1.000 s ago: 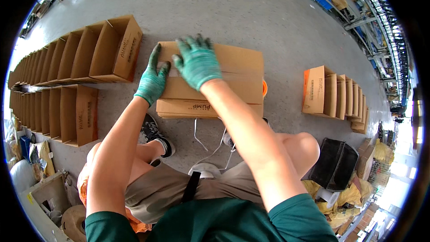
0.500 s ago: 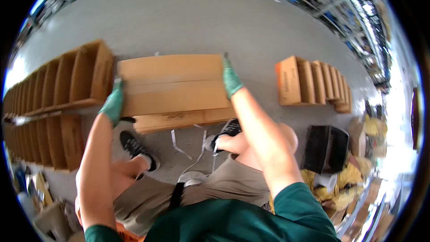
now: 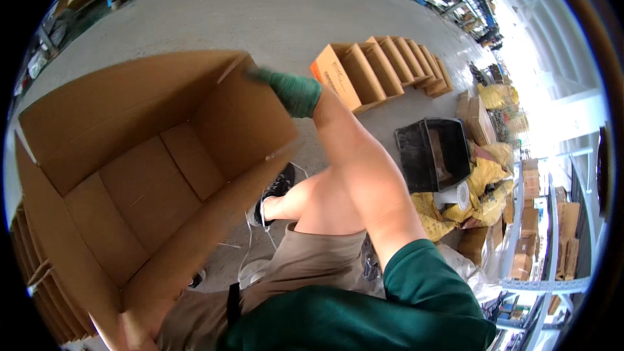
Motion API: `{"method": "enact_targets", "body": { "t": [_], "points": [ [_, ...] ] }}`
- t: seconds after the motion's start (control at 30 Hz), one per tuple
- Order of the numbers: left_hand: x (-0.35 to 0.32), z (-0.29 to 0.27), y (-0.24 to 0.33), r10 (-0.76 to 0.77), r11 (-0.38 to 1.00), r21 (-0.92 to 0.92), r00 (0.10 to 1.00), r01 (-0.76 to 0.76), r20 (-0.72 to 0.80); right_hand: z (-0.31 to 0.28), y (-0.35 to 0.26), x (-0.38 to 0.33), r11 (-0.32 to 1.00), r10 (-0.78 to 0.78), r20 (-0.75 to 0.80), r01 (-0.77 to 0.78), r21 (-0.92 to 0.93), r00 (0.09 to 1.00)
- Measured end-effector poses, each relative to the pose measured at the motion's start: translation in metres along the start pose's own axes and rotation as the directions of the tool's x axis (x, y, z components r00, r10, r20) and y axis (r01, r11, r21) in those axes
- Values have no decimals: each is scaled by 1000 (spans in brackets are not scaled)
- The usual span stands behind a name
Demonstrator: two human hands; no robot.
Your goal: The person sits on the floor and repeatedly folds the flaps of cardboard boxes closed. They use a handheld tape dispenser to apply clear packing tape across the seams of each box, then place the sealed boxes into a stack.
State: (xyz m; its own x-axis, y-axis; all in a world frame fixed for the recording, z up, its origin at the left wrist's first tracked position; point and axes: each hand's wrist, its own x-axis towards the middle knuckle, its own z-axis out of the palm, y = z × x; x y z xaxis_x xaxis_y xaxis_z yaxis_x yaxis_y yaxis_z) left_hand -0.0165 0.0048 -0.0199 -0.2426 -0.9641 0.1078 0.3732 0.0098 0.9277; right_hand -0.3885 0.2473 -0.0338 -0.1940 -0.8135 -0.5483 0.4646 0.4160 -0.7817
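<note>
A large open cardboard box [image 3: 149, 175] is held up close in front of me and fills the left half of the view. Its inside faces me, with the bottom flaps folded in. My right hand [image 3: 289, 91], in a green glove, grips the box's upper right edge at the corner. My left hand is hidden behind the box; only a strip of forearm [image 3: 130, 331] shows at its lower edge. Below the box are my bent knee and a black shoe [image 3: 276, 188] on the concrete floor.
A row of open cardboard boxes [image 3: 383, 65] stands on the floor to the right. Nearer me are a black bin [image 3: 435, 153] and yellow bags [image 3: 484, 185]. Shelving with cartons [image 3: 539, 221] runs along the right. More cardboard boxes [image 3: 39, 299] line the lower left.
The flat box I held by both ends has been lifted off the stack, opened out and swung up close to my face. The view has turned to the right.
</note>
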Motion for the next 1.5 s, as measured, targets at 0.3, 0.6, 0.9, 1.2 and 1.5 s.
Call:
{"method": "enact_targets", "body": {
  "t": [0.3, 0.6, 0.9, 1.2, 1.5],
  "points": [
    [15, 17, -24, -96, 995, 9, 995, 96, 31, -123, 26, -62, 854, -394, -302, 224, -469, 868],
    [32, -44, -78, -358, 933, 83, 930, 351, 88, -293, 167, -7, 867, 133, -858, 361, 343, 496],
    [1, -20, -89, -354, 821, 480, 935, 308, 6, -204, 143, 48, 108, -617, -496, -558, -823, 612],
    [-12, 10, -125, -528, 642, 708, 840, 295, 129, -301, 153, 92, 649, -129, -936, -686, -330, 328],
    [1, -25, -165, -669, 495, 785, 739, 371, 72, -408, 123, 71, 410, -183, -943, -850, -331, 279]
  ]
}}
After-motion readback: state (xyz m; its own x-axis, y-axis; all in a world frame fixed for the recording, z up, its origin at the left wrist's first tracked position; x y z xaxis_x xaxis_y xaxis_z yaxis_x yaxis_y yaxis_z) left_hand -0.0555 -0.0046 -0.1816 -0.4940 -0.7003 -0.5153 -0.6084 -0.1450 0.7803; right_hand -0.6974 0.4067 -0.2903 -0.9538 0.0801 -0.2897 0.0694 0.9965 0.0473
